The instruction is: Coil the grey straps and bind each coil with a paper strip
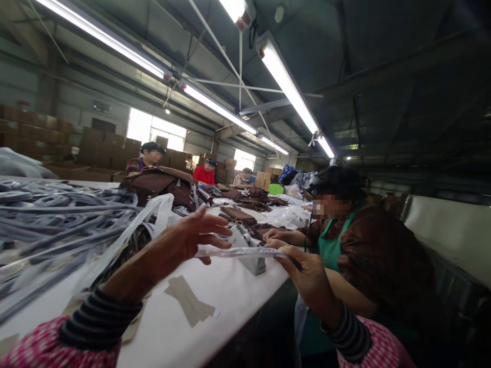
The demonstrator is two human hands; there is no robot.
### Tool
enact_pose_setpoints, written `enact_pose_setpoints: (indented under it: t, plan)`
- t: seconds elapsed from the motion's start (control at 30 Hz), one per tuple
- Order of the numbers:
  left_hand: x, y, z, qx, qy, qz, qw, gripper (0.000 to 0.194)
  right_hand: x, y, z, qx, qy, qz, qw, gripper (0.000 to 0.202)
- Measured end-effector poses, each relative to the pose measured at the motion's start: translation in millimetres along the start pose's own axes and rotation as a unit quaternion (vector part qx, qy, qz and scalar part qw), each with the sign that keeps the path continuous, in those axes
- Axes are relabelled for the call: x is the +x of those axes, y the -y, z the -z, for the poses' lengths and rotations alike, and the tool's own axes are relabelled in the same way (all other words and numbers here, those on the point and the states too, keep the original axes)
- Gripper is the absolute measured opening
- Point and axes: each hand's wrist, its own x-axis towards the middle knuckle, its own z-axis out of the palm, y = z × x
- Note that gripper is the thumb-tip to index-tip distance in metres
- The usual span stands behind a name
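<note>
A long strap in a whitish plastic sleeve [241, 252] stretches between my two hands above the table edge. My left hand [187, 236] is open, its fingers spread and pointing right, with the strap passing between thumb and fingers. My right hand [309, 278] is closed, pinching the strap at its right end. Below that hand a whitish length hangs beside the table. Tan card strips [191, 300] lie on the white table [226, 294] under my hands. Just behind the strap stands a white device [255, 265], partly hidden.
A tangled heap of sleeved straps [57, 225] covers the table's left side. Brown bags [164, 186] are piled farther back. At right, close by, a co-worker in a green apron [337, 240] works with both hands. Other people sit along the table, with cartons [103, 148] behind.
</note>
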Motion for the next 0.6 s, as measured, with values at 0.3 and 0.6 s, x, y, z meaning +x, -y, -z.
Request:
enact_pose_setpoints:
  t: [0.3, 0.6]
  plan:
    - [5.2, 74.2, -45.7, 0.051, 0.143, 0.084, 0.985, 0.028, 23.2, 2.3, 18.1, -0.172, -0.003, 0.146, 0.974, 0.033]
    - [20.4, 82.5, -35.2, 0.154, 0.065, 0.023, 0.986, 0.041, 33.5, 3.8, 16.3, -0.131, 0.059, 0.075, 0.987, 0.033]
